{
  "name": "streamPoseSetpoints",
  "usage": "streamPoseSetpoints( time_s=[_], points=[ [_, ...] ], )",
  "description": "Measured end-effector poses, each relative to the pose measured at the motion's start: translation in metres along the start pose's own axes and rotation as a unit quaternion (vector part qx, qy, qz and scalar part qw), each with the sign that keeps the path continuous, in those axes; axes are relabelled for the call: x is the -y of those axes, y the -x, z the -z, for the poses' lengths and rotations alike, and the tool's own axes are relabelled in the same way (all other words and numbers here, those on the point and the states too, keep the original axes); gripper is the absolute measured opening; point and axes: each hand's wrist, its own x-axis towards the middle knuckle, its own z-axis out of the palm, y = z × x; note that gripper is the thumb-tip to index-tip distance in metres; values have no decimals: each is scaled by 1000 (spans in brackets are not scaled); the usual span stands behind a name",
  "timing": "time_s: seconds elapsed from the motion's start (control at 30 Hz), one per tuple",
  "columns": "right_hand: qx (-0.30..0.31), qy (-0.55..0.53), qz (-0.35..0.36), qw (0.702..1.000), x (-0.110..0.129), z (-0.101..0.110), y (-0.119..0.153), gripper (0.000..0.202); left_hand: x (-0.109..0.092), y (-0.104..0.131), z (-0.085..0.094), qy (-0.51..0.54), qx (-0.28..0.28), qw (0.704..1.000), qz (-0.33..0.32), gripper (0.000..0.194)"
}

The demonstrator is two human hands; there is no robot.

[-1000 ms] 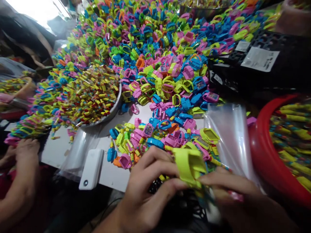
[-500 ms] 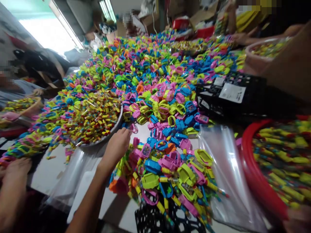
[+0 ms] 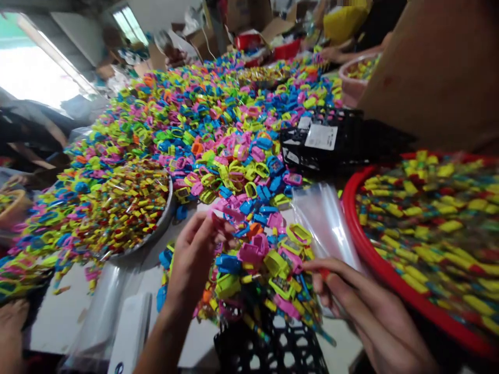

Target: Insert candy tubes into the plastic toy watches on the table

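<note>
Pinching a pink toy watch, left hand tilts its strap upward.

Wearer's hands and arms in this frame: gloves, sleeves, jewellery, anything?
Both bare. The left hand and its forearm show no glove, sleeve, watch or ring. The right hand is also ungloved, with no ring visible; its wrist runs out of frame, so a sleeve further up cannot be ruled out.

A toy-packing workshop: a long worktop heaped with plastic toy watches, basins of candy tubes, clear bags, cardboard boxes behind, and co-workers alongside.
</note>
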Motion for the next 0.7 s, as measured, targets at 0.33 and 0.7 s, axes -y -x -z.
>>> streamPoseSetpoints(
  time_s=[0.33, 0.7],
  points=[
    [52, -277, -186, 941, 35, -32, 7, 47, -35, 64, -63, 495, 85, 858, 110, 32],
    [121, -292, -144, 938, 23, -22, 5, 30, -35, 65, -57, 461, 95, 878, 88, 22]
  ],
)
